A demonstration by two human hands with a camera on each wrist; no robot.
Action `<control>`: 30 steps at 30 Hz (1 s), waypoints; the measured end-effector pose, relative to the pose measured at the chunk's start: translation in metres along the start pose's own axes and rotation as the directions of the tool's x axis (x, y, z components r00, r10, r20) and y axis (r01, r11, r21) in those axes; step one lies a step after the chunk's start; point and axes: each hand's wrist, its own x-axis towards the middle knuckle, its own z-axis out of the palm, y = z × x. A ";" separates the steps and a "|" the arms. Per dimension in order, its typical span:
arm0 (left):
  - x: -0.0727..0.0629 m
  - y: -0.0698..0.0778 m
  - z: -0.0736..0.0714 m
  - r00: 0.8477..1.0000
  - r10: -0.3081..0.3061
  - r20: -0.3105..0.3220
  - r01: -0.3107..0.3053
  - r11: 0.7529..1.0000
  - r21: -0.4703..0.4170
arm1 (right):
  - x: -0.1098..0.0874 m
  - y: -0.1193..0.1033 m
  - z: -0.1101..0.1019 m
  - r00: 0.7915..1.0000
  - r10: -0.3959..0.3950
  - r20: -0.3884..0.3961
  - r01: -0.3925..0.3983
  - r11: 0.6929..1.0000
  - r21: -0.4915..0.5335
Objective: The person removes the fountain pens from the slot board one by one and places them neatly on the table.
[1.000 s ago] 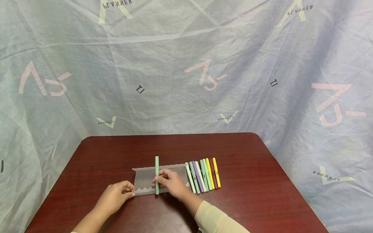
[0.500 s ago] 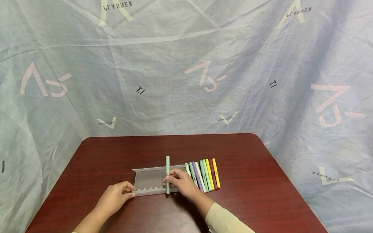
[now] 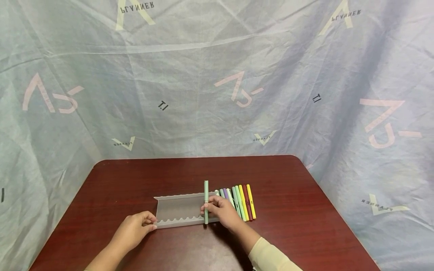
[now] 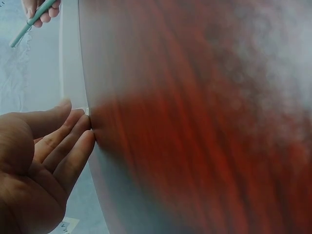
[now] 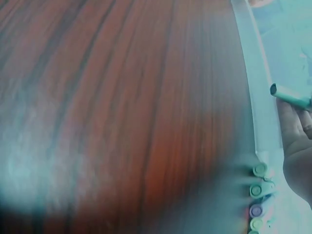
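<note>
A translucent plastic tray with scalloped long edges lies on the dark red table. My left hand holds its near left corner between thumb and fingertips; the left wrist view shows those fingertips against the tray's end. Over the tray's right part, a capped green pen stands crosswise in the pinch of my right hand. One end of that pen shows in the right wrist view. Whether it touches the tray's edges, I cannot tell.
Right beside the tray lies a row of several pens, among them a yellow pen, a dark red pen and a purple pen. My right hand covers part of the row. A printed grey cloth hangs behind and around the table.
My right hand has carried the green pen rightward along the tray, towards the row of pens. The left hand has stayed at the tray's left corner, and the tray has not shifted.
</note>
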 end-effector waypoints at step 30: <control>-0.003 0.001 0.000 0.999 -0.030 0.026 0.031 0.999 -0.027 | -0.027 -0.013 -0.079 0.998 0.032 -0.063 -0.040 0.991 -0.128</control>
